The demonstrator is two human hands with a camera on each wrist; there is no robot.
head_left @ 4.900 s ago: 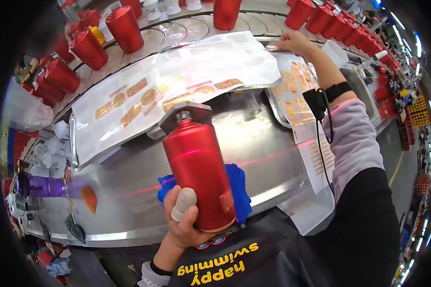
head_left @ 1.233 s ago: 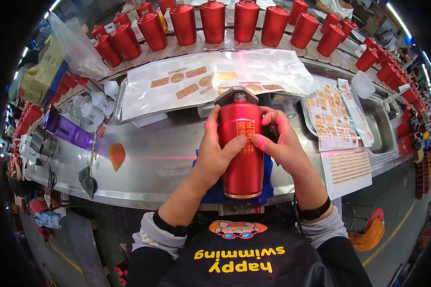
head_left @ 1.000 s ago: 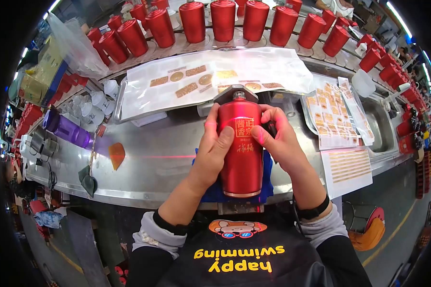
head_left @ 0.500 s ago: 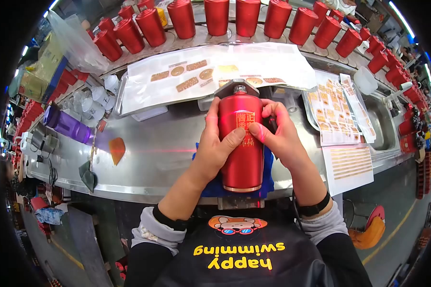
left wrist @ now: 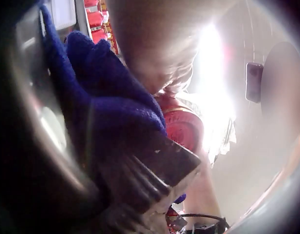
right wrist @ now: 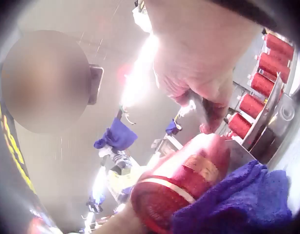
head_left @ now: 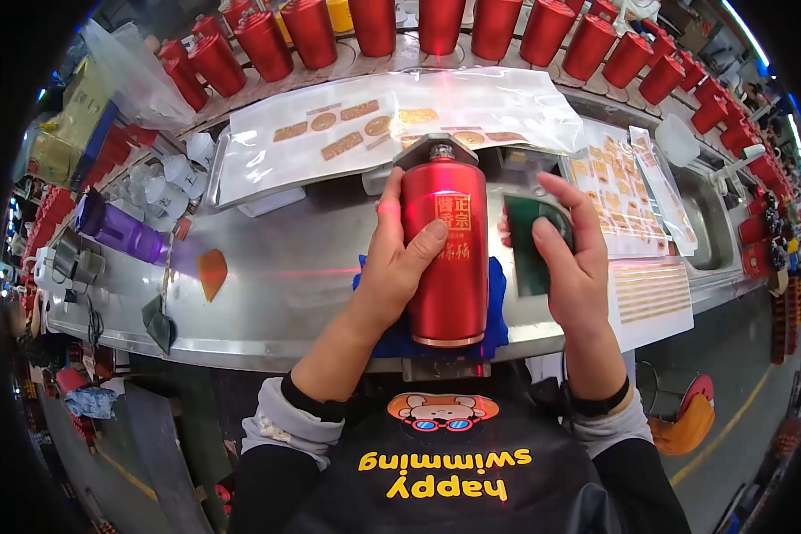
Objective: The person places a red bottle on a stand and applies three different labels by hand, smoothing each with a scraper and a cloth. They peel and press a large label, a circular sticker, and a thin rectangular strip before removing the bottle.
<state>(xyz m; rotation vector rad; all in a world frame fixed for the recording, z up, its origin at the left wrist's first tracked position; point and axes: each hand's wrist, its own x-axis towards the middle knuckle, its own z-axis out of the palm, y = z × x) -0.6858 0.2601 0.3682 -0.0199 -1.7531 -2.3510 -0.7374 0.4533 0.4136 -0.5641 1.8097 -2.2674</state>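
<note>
A red bottle [head_left: 447, 258] with gold lettering lies on its back, neck away from me, over a blue cloth [head_left: 497, 307] on a holder. My left hand [head_left: 396, 267] grips its left side, thumb across the front beside the lettering. To the right of the bottle and apart from it, my right hand [head_left: 581, 258] pinches a dark green flat scraper [head_left: 529, 258] between thumb and fingers. In the right wrist view the bottle [right wrist: 184, 180] shows its round base beside the cloth [right wrist: 242, 200]. The left wrist view shows the same base [left wrist: 181, 129] below my left hand.
Behind the bottle, a clear sheet of gold decals [head_left: 329, 133] lies on a tray. More decal sheets [head_left: 614, 200] lie right, near a sink [head_left: 712, 254]. An orange scraper [head_left: 212, 274] and purple bottle [head_left: 120, 231] are at left. Several red bottles [head_left: 440, 27] line the conveyor.
Earlier my right hand reached to the far right sheet; then both thumbs pressed at the lettering. Now my right hand has moved off the bottle to the right, with the green scraper turned into view.
</note>
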